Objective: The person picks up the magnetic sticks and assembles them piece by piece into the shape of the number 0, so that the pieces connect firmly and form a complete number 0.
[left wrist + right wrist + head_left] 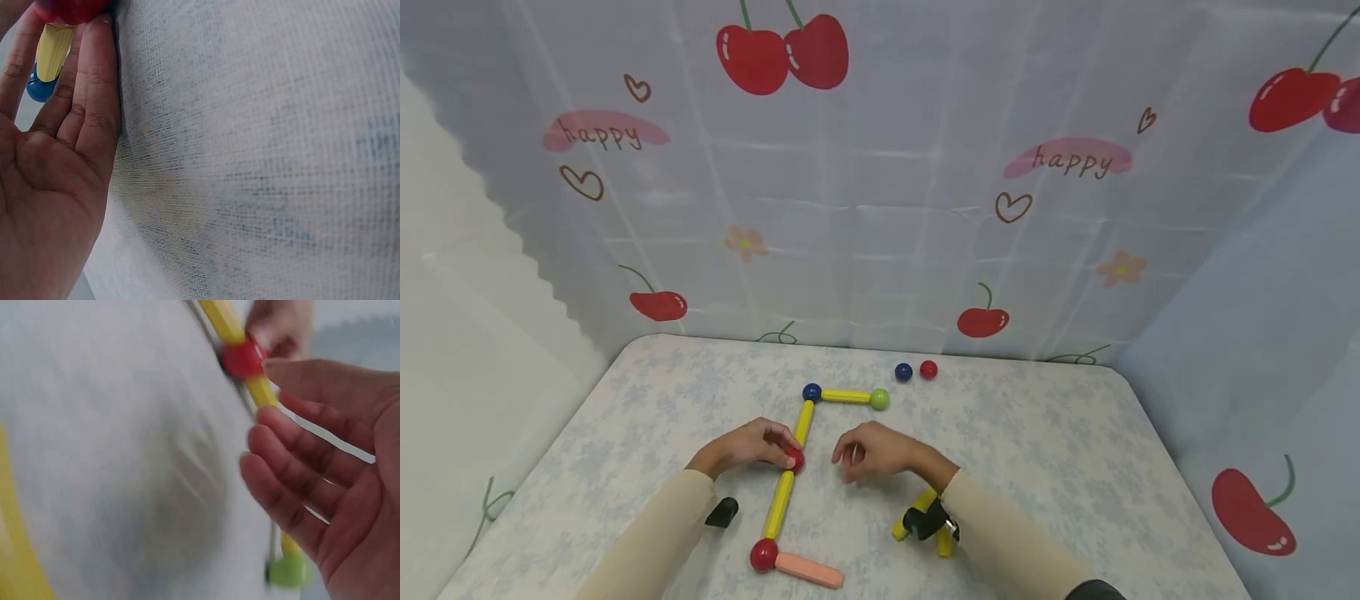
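My left hand (752, 443) pinches a red ball (795, 460) between thumb and fingers. Yellow sticks join at this ball: the upper stick (804, 423) runs to a blue ball (812, 392), the lower stick (780, 505) to another red ball (764, 554). From the blue ball a yellow stick (846, 396) leads to a green ball (879, 399). A pink stick (809, 570) extends right from the lower red ball. My right hand (880, 450) hovers just right of the pinched ball, fingers loosely bent around nothing. In the right wrist view its fingers (294, 469) are apart from the pieces.
Loose yellow sticks (945, 543) lie under my right wrist, partly hidden by the black wrist strap. A loose blue ball (903, 372) and red ball (928, 369) sit near the back edge of the table (1060, 450). A cherry-printed curtain (887, 250) hangs behind.
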{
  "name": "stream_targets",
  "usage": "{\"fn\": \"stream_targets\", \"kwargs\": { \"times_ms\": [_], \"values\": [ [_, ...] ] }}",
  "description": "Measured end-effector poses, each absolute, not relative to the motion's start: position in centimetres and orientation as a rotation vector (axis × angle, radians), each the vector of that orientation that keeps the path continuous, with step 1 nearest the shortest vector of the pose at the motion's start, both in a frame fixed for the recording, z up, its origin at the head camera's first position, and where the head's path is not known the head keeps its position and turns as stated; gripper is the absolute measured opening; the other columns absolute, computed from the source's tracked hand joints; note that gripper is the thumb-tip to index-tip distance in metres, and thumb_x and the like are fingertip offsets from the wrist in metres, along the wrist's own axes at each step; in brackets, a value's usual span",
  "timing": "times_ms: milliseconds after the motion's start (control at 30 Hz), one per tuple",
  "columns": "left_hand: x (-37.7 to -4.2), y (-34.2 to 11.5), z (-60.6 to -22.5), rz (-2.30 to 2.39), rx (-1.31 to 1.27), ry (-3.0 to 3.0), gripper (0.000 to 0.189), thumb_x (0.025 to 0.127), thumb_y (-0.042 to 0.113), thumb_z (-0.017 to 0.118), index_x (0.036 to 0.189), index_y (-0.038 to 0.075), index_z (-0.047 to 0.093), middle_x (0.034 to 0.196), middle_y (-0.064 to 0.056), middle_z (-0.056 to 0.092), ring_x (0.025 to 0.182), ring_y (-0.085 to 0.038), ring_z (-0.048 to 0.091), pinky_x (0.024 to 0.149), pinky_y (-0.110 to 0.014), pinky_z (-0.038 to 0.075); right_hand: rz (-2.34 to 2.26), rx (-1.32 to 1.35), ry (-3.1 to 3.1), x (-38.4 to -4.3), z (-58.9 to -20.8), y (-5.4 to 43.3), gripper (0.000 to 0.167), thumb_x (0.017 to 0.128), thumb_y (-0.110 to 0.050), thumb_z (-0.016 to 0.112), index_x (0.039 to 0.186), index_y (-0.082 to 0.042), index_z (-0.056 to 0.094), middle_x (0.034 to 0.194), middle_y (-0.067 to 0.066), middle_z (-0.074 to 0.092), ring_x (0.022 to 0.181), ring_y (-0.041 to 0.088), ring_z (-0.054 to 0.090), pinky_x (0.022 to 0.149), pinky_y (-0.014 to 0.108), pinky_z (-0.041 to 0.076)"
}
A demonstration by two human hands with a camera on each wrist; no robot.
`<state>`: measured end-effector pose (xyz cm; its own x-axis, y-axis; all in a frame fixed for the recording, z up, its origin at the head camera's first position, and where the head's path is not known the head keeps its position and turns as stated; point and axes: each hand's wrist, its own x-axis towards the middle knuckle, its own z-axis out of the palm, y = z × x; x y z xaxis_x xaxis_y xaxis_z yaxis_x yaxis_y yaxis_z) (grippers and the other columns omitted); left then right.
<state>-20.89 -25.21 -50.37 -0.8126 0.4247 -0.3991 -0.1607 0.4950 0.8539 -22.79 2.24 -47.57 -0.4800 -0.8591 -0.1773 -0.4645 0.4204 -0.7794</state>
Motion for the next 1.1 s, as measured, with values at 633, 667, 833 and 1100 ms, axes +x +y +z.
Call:
{"fn": "stream_targets", "kwargs": {
  "times_ms": [633,667,833,1100],
  "values": [
    [-20.5,-24.9,-50.4,1.315,0.165,2.214,0.026,0.083,0.018,0.077,0.105,0.007,0.071,0.098,-0.001,0.066,0.085,-0.018,0.054,0.08,-0.032,0.047,-1.284,-0.306,2.833,-32.9,-50.0,12.5,0.037,0.086,-0.011,0.073,0.12,-0.004,0.061,0.121,0.02,0.054,0.103,0.036,0.055,0.088,0.048,0.047],
    [-20.4,-24.9,-50.4,1.315,0.169,2.214,0.026,0.083,0.018,0.077,0.105,0.007,0.071,0.098,-0.001,0.066,0.085,-0.018,0.054,0.08,-0.032,0.047,-1.277,-0.299,2.827,-33.1,-50.2,12.5,0.039,0.086,-0.011,0.073,0.123,-0.005,0.06,0.123,0.021,0.053,0.106,0.037,0.055,0.089,0.049,0.046],
    [-20.3,-25.0,-50.4,1.32,0.193,2.217,0.025,0.084,0.017,0.076,0.106,0.006,0.071,0.098,-0.002,0.066,0.084,-0.018,0.055,0.081,-0.032,0.048,-1.224,-0.324,2.853,-34.0,-51.2,12.3,0.042,0.084,-0.008,0.074,0.124,0.0,0.06,0.119,0.023,0.055,0.108,0.038,0.053,0.092,0.05,0.044],
    [-20.1,-24.9,-50.1,1.314,0.215,2.229,0.025,0.084,0.017,0.075,0.106,0.006,0.071,0.097,-0.002,0.065,0.084,-0.018,0.053,0.079,-0.032,0.047,-1.217,-0.133,2.857,-34.3,-52.5,11.9,0.038,0.088,-0.012,0.071,0.123,-0.004,0.059,0.114,0.02,0.06,0.103,0.033,0.054,0.091,0.049,0.043]
  ]
}}
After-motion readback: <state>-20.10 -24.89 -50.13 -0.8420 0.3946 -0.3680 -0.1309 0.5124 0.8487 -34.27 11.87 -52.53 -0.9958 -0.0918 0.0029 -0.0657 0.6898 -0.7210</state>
